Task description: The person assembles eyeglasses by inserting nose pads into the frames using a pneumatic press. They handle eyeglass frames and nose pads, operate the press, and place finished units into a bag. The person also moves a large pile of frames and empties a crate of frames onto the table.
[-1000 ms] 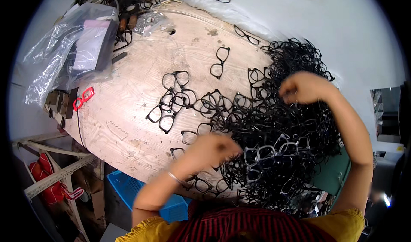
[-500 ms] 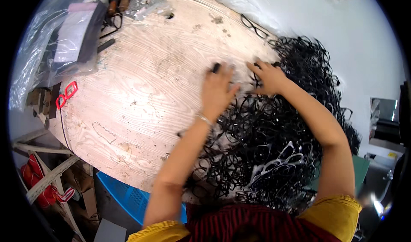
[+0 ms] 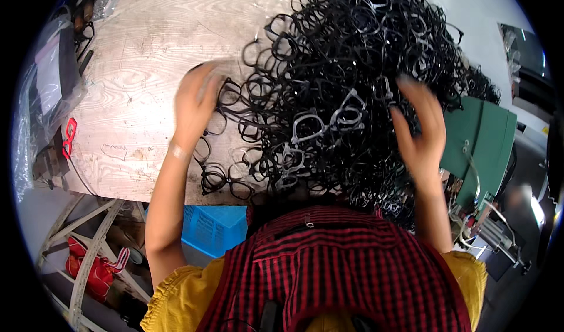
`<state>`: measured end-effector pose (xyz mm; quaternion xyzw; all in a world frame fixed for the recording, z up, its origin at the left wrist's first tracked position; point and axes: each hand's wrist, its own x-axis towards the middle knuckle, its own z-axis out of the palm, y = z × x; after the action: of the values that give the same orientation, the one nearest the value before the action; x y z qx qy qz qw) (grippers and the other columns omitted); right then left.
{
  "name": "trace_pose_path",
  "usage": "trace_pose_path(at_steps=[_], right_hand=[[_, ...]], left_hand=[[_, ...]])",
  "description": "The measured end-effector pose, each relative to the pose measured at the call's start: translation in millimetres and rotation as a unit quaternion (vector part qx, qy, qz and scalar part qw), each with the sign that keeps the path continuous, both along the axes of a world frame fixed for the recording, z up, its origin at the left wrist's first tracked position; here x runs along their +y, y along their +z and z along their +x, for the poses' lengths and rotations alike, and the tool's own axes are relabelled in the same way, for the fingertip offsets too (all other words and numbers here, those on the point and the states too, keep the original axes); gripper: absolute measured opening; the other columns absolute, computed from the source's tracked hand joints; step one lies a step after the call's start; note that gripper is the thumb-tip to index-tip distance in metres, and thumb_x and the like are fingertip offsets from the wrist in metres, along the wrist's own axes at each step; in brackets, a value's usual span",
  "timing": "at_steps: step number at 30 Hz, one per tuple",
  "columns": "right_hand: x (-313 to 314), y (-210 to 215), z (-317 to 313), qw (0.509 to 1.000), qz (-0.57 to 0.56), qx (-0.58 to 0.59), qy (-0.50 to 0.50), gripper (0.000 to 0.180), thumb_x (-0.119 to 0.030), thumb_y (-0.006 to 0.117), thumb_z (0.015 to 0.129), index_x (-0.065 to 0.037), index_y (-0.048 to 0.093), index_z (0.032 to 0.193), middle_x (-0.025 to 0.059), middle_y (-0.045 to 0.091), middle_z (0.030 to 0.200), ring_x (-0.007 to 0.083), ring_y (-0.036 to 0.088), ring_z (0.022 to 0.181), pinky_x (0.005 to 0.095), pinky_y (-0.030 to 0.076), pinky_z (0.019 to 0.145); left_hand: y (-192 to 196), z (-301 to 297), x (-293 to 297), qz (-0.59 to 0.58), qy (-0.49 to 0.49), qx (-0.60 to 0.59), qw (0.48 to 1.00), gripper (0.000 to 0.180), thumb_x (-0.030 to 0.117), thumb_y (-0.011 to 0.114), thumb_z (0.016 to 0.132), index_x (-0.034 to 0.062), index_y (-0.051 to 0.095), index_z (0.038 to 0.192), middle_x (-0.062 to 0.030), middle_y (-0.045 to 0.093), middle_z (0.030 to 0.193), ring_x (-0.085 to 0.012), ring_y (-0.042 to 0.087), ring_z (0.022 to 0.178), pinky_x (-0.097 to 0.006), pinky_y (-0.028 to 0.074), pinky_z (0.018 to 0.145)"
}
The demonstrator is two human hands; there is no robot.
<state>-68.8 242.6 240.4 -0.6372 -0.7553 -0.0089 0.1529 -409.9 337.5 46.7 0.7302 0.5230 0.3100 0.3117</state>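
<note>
A big heap of black eyeglass frames point(image 3: 335, 79) lies on the wooden tabletop, with a few clear-grey eyeglass frames point(image 3: 308, 127) on top. My left hand point(image 3: 197, 100) is at the heap's left edge, beside some loose black frames. Its fingers are stretched out and blurred at the tips, and I see nothing held. Over the right part of the heap is my right hand point(image 3: 422, 129), thumb and fingers apart, holding nothing visible. A small clear-grey frame point(image 3: 385, 88) lies just left of its fingertips.
Red eyeglass frames point(image 3: 70, 137) rest at the table's point(image 3: 141, 44) left edge. Plastic bags point(image 3: 53, 79) lie behind them. A blue plastic crate point(image 3: 214, 229) stands below the front edge. To the right is a green machine cover point(image 3: 482, 147).
My view has shifted, with the heap now nearer the middle. My hands, close together before at the heap's far-left edge, have moved wide apart and nearer to me.
</note>
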Motion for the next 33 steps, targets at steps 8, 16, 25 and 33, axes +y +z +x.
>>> trace_pose_path(at_steps=[8,16,25,33], right_hand=[[-335.1,-81.5,61.7,0.852,-0.211,0.172,-0.446,0.081,-0.017,0.084,0.074,0.005,0.036,0.137,0.0178,0.059,0.119,0.0254,0.056,0.114,0.0352,0.044,0.099],[-225.0,-174.6,71.9,0.628,-0.246,0.518,-0.526,0.082,-0.015,0.083,0.072,0.003,0.035,0.137,0.0191,0.059,0.123,0.0282,0.059,0.111,0.0385,0.049,0.095],[-238.6,-68.4,95.6,0.664,-0.294,0.521,-0.449,0.076,-0.016,0.081,0.074,0.007,0.045,0.137,0.018,0.061,0.123,0.0224,0.061,0.107,0.0318,0.047,0.092],[-394.0,-289.0,171.7,0.757,-0.203,0.266,-0.562,0.064,-0.022,0.064,0.073,0.008,0.049,0.128,0.031,0.059,0.122,0.044,0.057,0.114,0.0468,0.046,0.096]], left_hand=[[-6.6,-39.3,-288.7,-0.163,-0.057,0.246,0.954,0.128,0.057,0.088,0.05,0.0022,0.028,0.149,-0.0322,0.018,0.154,-0.0464,0.019,0.144,-0.057,0.017,0.115],[-5.1,123.6,-229.8,-0.159,-0.061,0.116,0.979,0.121,0.055,0.084,0.062,-0.0117,0.025,0.143,-0.0389,0.005,0.152,-0.0503,0.056,0.105,-0.048,0.05,0.086],[36.5,77.8,-205.9,-0.198,-0.248,0.145,0.937,0.081,0.034,0.078,0.076,-0.0031,0.041,0.138,-0.0338,0.04,0.139,-0.0463,0.058,0.109,-0.042,0.052,0.09],[96.9,16.1,-145.3,-0.376,0.004,-0.104,0.921,0.016,0.013,0.063,0.093,-0.0002,0.071,0.095,-0.0058,0.068,0.078,-0.0129,0.062,0.071,-0.027,0.05,0.066]])
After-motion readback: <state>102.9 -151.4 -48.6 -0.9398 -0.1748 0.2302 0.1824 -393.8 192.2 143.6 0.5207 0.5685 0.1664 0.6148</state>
